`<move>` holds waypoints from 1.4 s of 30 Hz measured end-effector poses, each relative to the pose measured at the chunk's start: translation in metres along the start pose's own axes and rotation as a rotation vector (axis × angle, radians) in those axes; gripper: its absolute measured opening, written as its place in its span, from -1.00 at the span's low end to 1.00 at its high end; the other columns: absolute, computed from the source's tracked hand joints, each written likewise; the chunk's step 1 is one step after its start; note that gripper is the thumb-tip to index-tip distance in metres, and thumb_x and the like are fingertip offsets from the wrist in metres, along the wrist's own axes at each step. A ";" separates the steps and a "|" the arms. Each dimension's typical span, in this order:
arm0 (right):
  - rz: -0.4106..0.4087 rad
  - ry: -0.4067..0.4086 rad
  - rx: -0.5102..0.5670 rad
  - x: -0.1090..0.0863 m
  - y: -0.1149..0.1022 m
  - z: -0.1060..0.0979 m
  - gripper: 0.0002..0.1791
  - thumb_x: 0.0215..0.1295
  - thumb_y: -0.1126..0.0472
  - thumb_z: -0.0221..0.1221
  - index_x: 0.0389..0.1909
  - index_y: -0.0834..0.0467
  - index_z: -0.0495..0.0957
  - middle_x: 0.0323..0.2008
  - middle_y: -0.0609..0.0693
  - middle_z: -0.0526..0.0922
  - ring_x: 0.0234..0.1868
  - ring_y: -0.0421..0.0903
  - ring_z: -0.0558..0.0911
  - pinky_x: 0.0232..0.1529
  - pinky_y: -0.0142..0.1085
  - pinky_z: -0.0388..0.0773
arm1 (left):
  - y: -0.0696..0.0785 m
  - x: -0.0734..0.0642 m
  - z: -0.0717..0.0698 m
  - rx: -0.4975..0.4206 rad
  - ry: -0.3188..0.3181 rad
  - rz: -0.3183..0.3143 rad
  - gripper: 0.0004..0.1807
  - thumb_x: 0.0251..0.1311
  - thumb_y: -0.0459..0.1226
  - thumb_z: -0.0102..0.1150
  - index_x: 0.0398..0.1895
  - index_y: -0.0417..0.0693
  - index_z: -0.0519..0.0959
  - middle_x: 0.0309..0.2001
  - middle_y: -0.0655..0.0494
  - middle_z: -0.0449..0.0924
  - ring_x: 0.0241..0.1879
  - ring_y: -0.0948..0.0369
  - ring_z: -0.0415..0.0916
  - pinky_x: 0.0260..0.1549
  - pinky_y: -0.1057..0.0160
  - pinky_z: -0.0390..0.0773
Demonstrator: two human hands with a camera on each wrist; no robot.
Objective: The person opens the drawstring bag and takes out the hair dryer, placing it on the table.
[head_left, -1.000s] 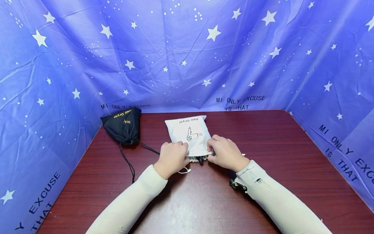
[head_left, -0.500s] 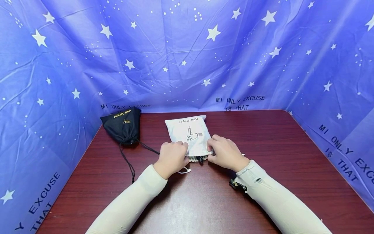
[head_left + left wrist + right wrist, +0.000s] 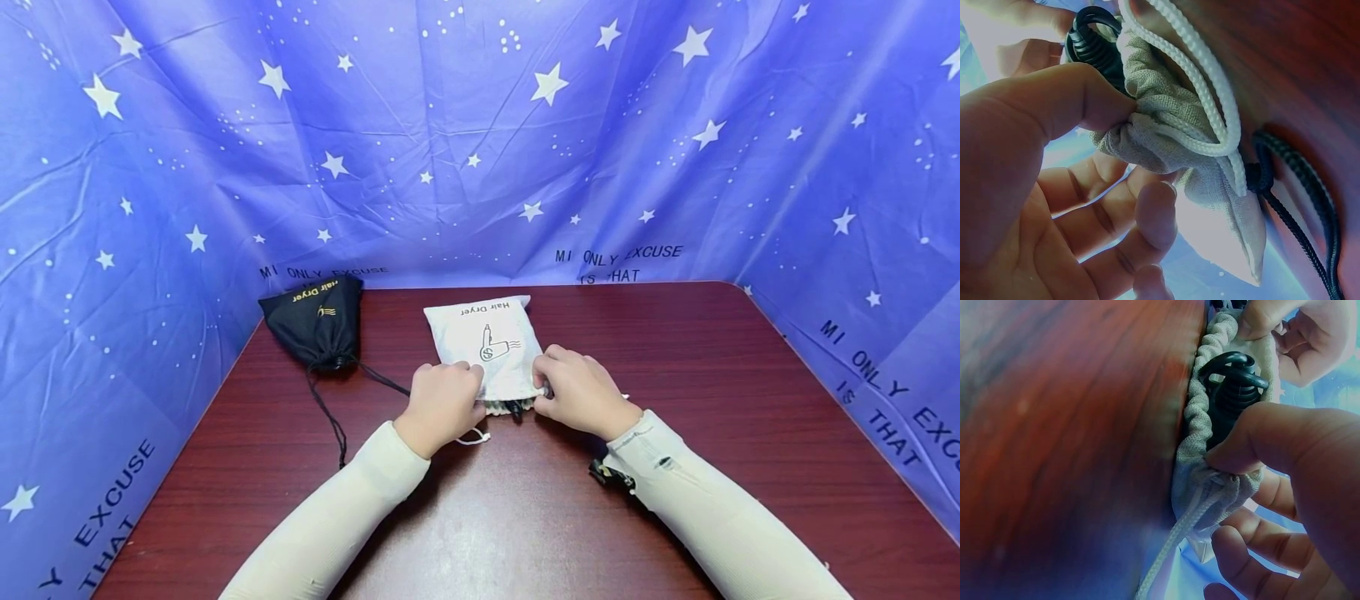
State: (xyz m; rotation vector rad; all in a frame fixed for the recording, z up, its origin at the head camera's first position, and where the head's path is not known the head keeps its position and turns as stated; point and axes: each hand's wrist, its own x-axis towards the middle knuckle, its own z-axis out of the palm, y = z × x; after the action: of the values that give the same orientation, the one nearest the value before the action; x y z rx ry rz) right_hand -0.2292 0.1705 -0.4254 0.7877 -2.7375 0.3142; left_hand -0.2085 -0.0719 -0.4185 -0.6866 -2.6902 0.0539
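Observation:
A white drawstring bag (image 3: 480, 342), printed "Hair Dryer", lies on the table with its mouth toward the person. My left hand (image 3: 442, 408) pinches one side of the gathered mouth between thumb and fingers. At the other side my right hand (image 3: 583, 393) pinches the hem the same way. Between them the mouth stands apart, and the black ribbed end of a hair dryer with a looped cord (image 3: 1235, 387) shows inside; the rest is hidden in the cloth. White drawstring cords (image 3: 1210, 106) hang out at both sides of the mouth.
A black drawstring bag (image 3: 318, 321), also printed "Hair Dryer", lies at the back left, drawn closed. Its black cords (image 3: 326, 417) trail over the dark red table (image 3: 750, 400) toward the left hand. A blue star-print curtain (image 3: 465, 125) surrounds the table's back and sides.

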 end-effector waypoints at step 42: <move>-0.007 0.012 -0.010 -0.001 0.005 0.001 -0.70 -0.21 0.12 0.41 -0.48 -0.10 0.46 -0.43 -0.20 0.42 -0.53 -0.17 0.40 -0.47 -0.22 0.38 | -0.002 -0.001 -0.001 0.007 0.005 -0.008 -0.71 -0.15 -0.12 0.46 -0.58 0.09 0.46 -0.55 0.21 0.55 -0.60 0.11 0.56 -0.64 0.14 0.33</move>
State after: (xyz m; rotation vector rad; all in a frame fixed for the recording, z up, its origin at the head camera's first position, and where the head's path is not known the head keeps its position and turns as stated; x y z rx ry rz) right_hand -0.2316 0.1746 -0.4272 0.7900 -2.7225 0.3025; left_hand -0.2083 -0.0736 -0.4175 -0.6735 -2.6867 0.0595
